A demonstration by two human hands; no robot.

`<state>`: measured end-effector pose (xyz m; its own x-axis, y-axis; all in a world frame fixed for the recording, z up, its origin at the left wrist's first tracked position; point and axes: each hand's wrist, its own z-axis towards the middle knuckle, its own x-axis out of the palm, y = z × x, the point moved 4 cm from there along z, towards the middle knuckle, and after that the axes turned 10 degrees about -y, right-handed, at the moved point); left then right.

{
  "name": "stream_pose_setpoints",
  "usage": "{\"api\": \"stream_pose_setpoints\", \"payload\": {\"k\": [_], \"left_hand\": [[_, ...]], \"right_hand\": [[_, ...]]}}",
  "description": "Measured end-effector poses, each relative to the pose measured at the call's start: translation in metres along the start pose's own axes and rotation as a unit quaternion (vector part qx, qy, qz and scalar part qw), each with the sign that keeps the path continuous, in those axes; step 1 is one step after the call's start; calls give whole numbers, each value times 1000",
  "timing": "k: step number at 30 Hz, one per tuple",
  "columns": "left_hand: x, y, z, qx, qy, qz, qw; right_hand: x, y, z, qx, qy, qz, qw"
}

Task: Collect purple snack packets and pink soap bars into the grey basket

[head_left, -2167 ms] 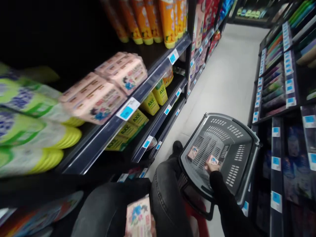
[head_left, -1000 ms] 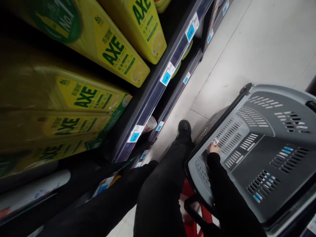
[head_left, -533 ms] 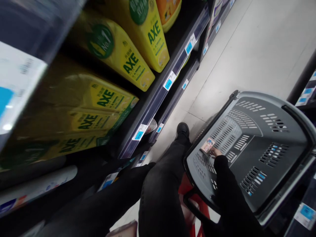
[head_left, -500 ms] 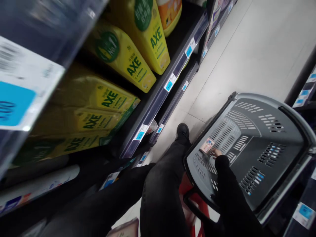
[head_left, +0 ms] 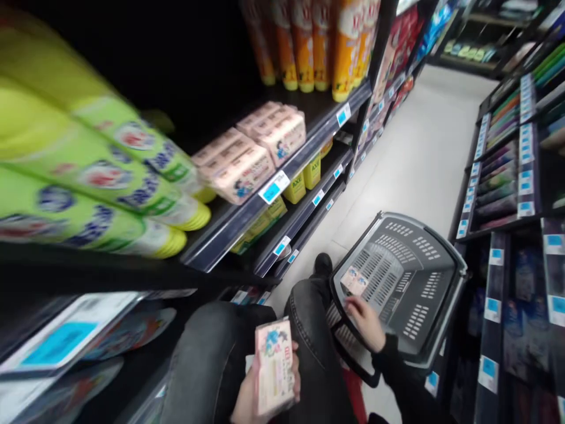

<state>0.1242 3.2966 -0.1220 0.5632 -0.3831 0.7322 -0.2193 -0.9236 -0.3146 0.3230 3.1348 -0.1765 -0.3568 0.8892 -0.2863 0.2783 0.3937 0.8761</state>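
My left hand [head_left: 247, 391], low in the middle of the view, is closed around a pink wrapped soap pack [head_left: 274, 368], its printed side facing up. My right hand [head_left: 365, 323] is over the near side of a grey shopping basket [head_left: 435, 241], fingers loosely bent and apart, with nothing seen in them. Just beyond its fingertips, matching pink soap packs [head_left: 354, 281] lie on the slotted floor of the basket. More of these packs [head_left: 273, 132] are stacked on the shelf to the left.
Green spray cans [head_left: 110, 171] stand at the left, orange bottles [head_left: 348, 47] farther along. Yellow AXE bottles [head_left: 295, 188] fill a lower shelf. Shelf edges with price tags [head_left: 274, 186] run beside my legs. Another shelf of goods [head_left: 501, 171] borders the aisle floor [head_left: 424, 129] on the right.
My right hand has drawn back toward me, off the soap pack in the basket. The left hand with its pack has come into fuller view. The view has risen, showing higher shelves.
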Motion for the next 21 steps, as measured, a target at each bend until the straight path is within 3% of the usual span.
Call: {"api": "stream_pose_setpoints", "payload": {"k": [4, 7, 11, 13, 17, 21], "left_hand": [[10, -2, -8, 65, -40, 4, 997], [9, -6, -13, 134, -80, 95, 983], [3, -22, -24, 281, -131, 176, 934], [1, -32, -30, 326, -152, 188, 914], [-4, -48, -39, 366, -191, 241, 879], [-9, -49, -38, 364, -209, 297, 858]], "right_hand": [[58, 54, -101, -90, 146, 58, 984], [87, 70, -139, -124, 163, 76, 976], [115, 73, -148, -183, 147, 77, 969], [126, 69, -145, -145, 155, 156, 965], [141, 52, -136, -17, 176, 308, 935], [140, 44, -132, 11, 194, 325, 925]]}}
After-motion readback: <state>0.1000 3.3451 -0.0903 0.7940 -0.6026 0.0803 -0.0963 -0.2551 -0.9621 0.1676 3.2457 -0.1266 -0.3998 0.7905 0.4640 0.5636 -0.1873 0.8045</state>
